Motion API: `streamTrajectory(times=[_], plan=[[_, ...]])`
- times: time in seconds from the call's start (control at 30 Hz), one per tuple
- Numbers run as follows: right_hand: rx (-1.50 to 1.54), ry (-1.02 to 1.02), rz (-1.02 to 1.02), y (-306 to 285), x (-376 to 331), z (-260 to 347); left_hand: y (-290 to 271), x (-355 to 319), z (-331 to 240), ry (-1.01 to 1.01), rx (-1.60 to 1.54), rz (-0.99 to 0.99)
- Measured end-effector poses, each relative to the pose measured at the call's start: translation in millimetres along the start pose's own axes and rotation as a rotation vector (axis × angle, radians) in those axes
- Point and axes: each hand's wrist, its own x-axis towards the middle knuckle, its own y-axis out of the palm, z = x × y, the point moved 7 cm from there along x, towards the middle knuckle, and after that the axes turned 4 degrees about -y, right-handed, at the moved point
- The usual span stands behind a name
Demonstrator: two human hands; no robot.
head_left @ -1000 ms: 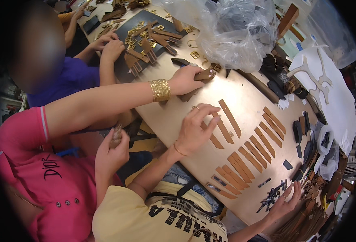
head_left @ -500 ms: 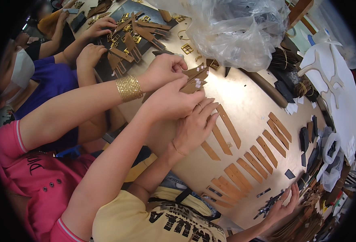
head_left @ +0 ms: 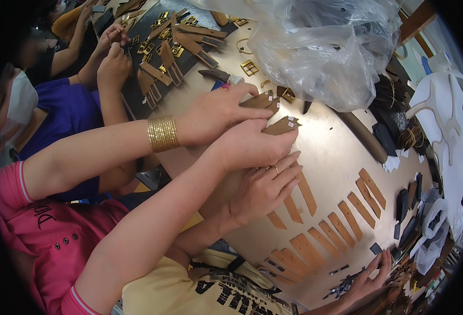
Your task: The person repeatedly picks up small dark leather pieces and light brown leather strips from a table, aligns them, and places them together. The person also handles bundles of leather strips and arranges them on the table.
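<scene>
Brown leather strips [head_left: 265, 100] with small white tags at their pointed ends are gripped in my left hand [head_left: 215, 113], its wrist ringed by gold bracelets. Just nearer, my right hand [head_left: 252, 147] is closed on another small bundle of tagged leather strips [head_left: 284, 126]. The two bundles sit close together, with their tips apart, above the table [head_left: 328, 152]. Below my right hand lies a co-worker's hand [head_left: 268, 186], partly covered by mine. My palms hide the strips' other ends.
Tan leather strips [head_left: 341, 228] lie in a row to the right. Gold buckles [head_left: 176, 50] and buckled straps cover a dark mat at the far left, by a person in purple. A clear plastic bag [head_left: 315, 58] bulges at the back. A yellow-shirted co-worker's other hand [head_left: 370, 278] reaches dark pieces.
The tagged strips, fanned close together before, are now in two separate bundles. Both my hands have shifted slightly right. The purple-clad person's hands have come together away from the buckles.
</scene>
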Motion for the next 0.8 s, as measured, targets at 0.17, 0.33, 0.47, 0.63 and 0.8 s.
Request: streamTrajectory(times=[0.17, 0.33, 0.47, 0.63, 0.8], plan=[[0.029, -0.057, 0.025, 3.5, 8.7, 3.2, 3.1, 0.5, -1.1, 0.03, -0.006, 0.026], [0.016, -0.056, 0.032, 4.8, 11.3, 4.9, 8.8, -2.8, -6.4, 0.043, -0.022, 0.075], [0.009, -0.036, 0.049, 6.4, 11.6, 4.1, 12.6, -5.9, -10.5, 0.039, -0.024, 0.108], [-0.008, -0.011, 0.053, 7.4, 11.6, 1.2, 15.6, -7.9, -9.8, 0.024, -0.045, 0.129], [-0.029, -0.007, 0.058, 9.6, 11.7, 0.4, 16.4, -6.7, -10.5, 0.039, -0.004, 0.109]])
